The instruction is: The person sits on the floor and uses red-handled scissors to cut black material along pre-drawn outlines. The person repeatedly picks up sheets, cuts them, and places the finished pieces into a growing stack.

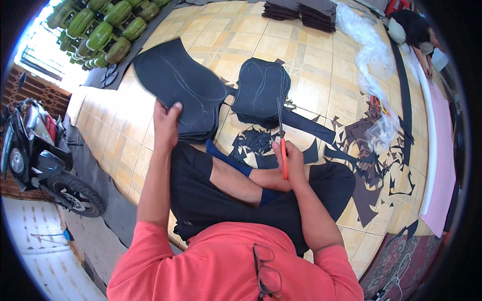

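Note:
My left hand (166, 123) grips the lower edge of a black fabric piece (175, 67) with curved sides and pale chalk lines, thumb on top. The piece is raised on its left side, and a stack of similar black pieces (201, 134) lies beneath it by my knee. In my right hand (295, 161) is a pair of scissors (283, 150) with orange handles, blades pointing away from me. The blades pass beside a second stack of black shaped pieces (260, 90), also chalk-marked on top. Whether the blades are parted is hard to make out.
Small black scraps (253, 143) lie before my crossed legs. More brown and black offcuts (364, 135) and crumpled clear plastic (369, 55) are to the right. Dark sheets (301, 15) are stacked at the back. A motorcycle (47, 155), green gas cylinders (100, 35) and another person (414, 30) are around.

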Motion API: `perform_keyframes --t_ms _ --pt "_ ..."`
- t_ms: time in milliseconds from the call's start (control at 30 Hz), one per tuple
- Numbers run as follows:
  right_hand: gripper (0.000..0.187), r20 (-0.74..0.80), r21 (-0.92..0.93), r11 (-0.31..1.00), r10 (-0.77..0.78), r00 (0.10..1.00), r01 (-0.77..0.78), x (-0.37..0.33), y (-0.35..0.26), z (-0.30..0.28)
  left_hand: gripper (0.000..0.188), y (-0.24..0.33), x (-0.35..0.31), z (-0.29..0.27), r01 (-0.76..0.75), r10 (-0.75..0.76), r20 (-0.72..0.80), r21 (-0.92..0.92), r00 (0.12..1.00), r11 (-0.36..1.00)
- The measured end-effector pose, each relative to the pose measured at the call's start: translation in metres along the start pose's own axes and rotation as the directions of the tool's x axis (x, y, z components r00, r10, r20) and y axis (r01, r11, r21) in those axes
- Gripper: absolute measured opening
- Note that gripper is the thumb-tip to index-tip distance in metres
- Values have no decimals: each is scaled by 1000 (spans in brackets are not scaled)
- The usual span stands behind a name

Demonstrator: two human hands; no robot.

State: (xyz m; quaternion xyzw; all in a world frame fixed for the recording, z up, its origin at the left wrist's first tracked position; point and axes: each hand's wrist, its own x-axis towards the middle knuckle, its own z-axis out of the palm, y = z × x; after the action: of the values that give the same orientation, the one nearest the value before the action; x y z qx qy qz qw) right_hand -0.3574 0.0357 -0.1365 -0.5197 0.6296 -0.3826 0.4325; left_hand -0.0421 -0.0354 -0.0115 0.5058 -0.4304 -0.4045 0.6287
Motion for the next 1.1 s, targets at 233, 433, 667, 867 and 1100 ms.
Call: perform_keyframes --t_ms 233,433,667,867,1100 --pt "33 -9 93 986 -140 990 140 -17 -26 9 44 -17 -69 46 355 -313 168 -421 935 835" --pt "41 -45 74 960 -267 963 270 -17 -27 3 42 -30 -90 71 391 -356 164 -437 920 810" --pt "28 -55 124 964 -232 971 237 -17 -39 -6 42 -35 -95 71 406 -361 187 -386 914 829" --pt "31 -57 125 961 -241 969 246 -17 -41 -8 45 -31 -97 73 414 -354 218 -398 910 819" --pt "39 89 189 975 -135 987 117 -25 -34 -11 42 -35 -71 47 338 -319 118 -431 940 837"
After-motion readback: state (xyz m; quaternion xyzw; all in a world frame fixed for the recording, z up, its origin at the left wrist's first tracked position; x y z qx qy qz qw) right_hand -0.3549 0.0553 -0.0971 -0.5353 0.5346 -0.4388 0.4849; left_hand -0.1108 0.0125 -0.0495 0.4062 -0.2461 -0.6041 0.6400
